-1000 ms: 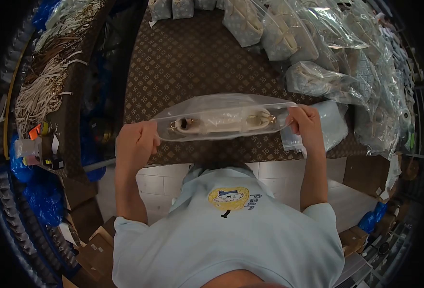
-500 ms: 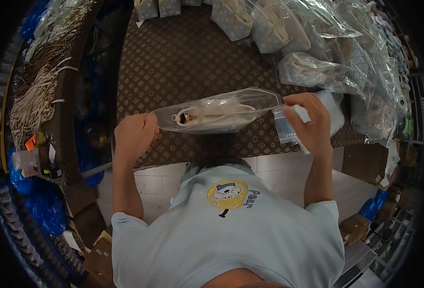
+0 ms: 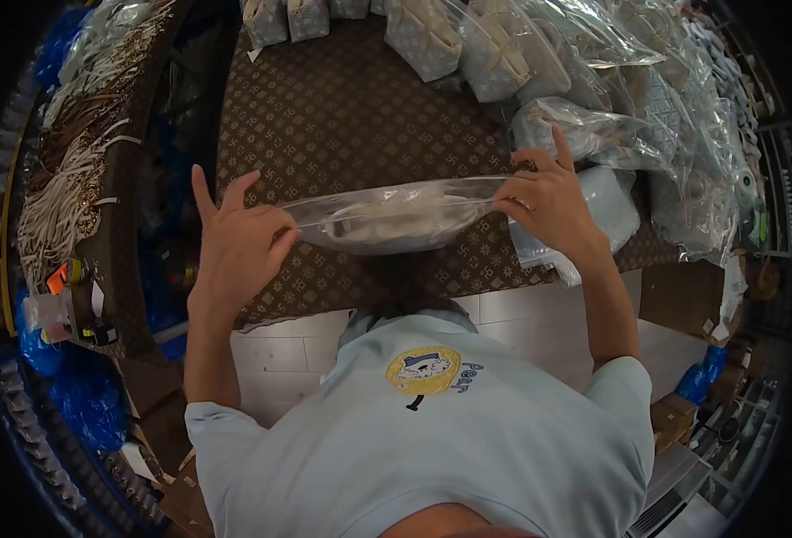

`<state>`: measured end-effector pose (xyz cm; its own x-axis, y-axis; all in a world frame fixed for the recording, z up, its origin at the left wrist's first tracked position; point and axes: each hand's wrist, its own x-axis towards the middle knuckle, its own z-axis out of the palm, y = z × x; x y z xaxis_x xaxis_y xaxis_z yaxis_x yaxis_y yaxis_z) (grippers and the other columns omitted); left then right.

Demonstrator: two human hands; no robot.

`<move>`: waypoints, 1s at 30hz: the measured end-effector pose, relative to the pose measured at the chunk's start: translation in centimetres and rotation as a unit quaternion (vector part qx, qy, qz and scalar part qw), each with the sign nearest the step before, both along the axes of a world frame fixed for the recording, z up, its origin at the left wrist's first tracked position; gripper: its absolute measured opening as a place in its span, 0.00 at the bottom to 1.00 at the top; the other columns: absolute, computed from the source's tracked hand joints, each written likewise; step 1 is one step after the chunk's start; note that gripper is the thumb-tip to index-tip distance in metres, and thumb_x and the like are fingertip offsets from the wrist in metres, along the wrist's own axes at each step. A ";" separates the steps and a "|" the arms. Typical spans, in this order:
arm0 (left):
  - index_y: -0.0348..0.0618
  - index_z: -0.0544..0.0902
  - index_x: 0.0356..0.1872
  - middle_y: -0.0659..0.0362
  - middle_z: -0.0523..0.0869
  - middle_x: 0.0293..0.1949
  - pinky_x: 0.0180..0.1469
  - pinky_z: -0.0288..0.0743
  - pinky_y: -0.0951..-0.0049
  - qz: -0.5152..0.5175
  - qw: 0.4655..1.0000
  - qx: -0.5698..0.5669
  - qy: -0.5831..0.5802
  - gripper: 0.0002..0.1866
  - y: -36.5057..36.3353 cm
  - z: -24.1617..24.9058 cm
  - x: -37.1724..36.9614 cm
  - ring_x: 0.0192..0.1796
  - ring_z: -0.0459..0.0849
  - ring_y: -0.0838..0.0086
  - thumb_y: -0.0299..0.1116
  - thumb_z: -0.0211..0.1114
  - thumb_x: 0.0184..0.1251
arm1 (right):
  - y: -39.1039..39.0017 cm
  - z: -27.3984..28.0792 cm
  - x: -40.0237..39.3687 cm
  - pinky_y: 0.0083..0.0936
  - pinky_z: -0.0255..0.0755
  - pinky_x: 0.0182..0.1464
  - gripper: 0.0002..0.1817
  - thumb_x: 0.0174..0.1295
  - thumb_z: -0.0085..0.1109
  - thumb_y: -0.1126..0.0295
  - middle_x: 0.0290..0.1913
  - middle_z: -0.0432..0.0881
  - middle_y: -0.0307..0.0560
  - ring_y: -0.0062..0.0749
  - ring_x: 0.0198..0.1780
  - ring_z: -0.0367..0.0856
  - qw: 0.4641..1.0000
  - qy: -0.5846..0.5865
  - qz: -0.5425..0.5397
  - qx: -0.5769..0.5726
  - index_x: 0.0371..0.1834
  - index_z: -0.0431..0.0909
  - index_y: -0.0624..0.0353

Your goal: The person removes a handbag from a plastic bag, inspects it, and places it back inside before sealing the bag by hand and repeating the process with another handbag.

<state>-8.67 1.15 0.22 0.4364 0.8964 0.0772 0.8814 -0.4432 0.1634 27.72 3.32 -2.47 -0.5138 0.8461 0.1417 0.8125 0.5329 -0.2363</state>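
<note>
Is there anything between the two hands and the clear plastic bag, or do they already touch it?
Nothing visible stands between them. The left hand pinches the left end of the clear plastic bag and the right hand pinches its right end, above the patterned table.

One head-worn camera — looking steeply down, close over the patterned table [image 3: 342, 117].

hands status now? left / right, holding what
Left hand: pinched shut on the left end of the clear plastic bag.
Right hand: pinched shut on the bag's right end.
</note>
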 end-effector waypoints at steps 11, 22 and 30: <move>0.50 0.86 0.28 0.65 0.86 0.26 0.73 0.30 0.45 0.016 0.991 -0.098 -0.094 0.02 -0.7 -0.5 -1.1 0.60 0.74 0.63 0.29 0.68 0.54 | -1.3 -2.4 1.2 0.36 0.60 0.65 0.11 0.46 0.70 0.75 0.36 0.84 0.37 0.32 0.54 0.75 0.940 0.306 -0.152 -0.003 0.34 0.84 0.53; 0.51 0.86 0.28 0.65 0.85 0.25 0.73 0.28 0.45 0.043 0.994 -0.077 -0.062 0.02 -0.1 -0.3 -1.6 0.60 0.74 0.64 0.32 0.70 0.53 | -0.2 -6.7 1.2 0.30 0.66 0.53 0.05 0.51 0.68 0.71 0.32 0.83 0.35 0.34 0.47 0.77 0.935 0.349 -0.060 -0.022 0.29 0.82 0.55; 0.50 0.84 0.37 0.62 0.85 0.38 0.72 0.31 0.45 0.096 0.991 -0.069 -0.064 0.13 2.2 0.7 1.8 0.60 0.72 0.65 0.40 0.72 0.50 | -1.3 -6.9 0.9 0.31 0.67 0.53 0.04 0.52 0.67 0.73 0.31 0.83 0.36 0.32 0.44 0.79 0.909 0.404 -0.072 -0.072 0.29 0.81 0.57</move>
<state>-6.82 3.36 0.88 0.2510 0.9680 -0.0075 0.9152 -0.2348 0.3275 28.62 1.97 -9.35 -0.1746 0.9360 0.3058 0.4017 0.3512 -0.8457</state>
